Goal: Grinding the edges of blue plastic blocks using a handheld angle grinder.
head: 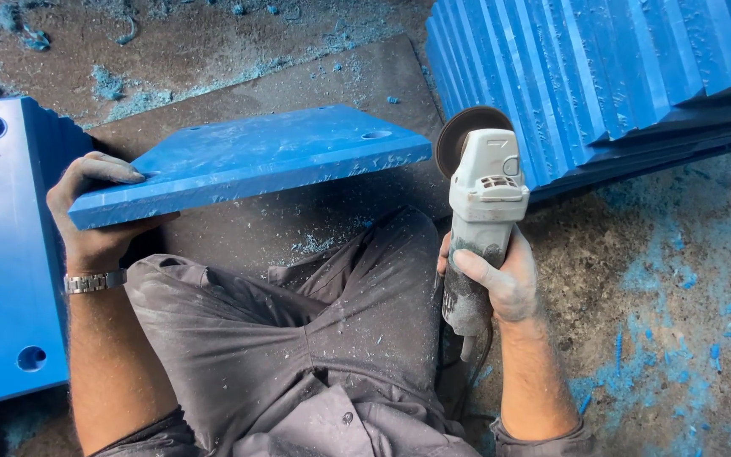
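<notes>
— Hands, what are they doing?
— Left hand [95,216] grips the corner of a blue plastic slab [251,161] held above the lap. Right hand [501,275] is wrapped around a grey angle grinder [480,220], its disc just beside the slab's far end.

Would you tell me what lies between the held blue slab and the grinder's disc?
Nothing: in the head view, only bare dusty floor shows between the slab and the disc.

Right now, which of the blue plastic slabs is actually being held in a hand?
The single blue slab across the person's knees: the left hand grips its near corner. The flat slab at the left and the stacked slabs at upper right lie untouched.
</notes>
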